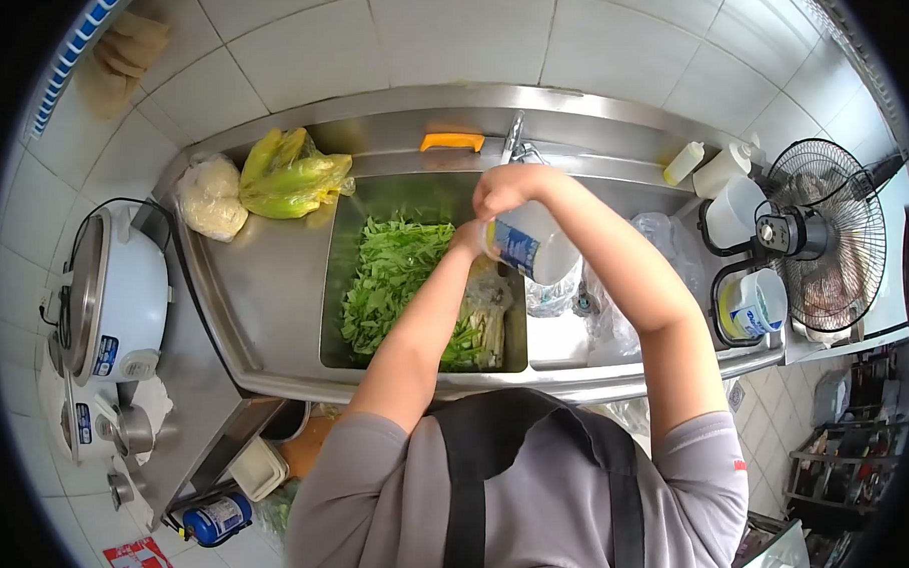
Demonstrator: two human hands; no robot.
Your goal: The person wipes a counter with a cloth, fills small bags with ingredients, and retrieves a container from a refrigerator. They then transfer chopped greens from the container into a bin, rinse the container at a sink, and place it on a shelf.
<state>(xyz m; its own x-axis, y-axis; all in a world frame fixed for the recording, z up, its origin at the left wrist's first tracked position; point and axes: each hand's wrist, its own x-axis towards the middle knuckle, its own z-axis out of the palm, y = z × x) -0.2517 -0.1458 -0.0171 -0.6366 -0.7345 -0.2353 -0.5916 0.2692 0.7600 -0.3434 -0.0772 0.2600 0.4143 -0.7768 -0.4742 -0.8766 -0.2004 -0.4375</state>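
A translucent white plastic tub point(545, 243) with a blue label hangs tilted over the sink's right part. My right hand point(506, 188) is closed at its upper edge, near the tap point(514, 137). Against the tub's left end is my left hand point(467, 239); its fingers are mostly hidden. Below my hands, a deep metal basin point(332, 308) holds cut leafy greens point(394, 276). Pale stems in clear plastic point(487, 308) lie at the basin's right side.
Left on the counter are yellow-green corn cobs in plastic point(291, 180) and a bagged pale item point(211, 197). An orange handle point(452, 142) lies on the back ledge. Clear bags point(616, 308) fill the right side, near a fan point(823, 231). A rice cooker point(134, 290) stands far left.
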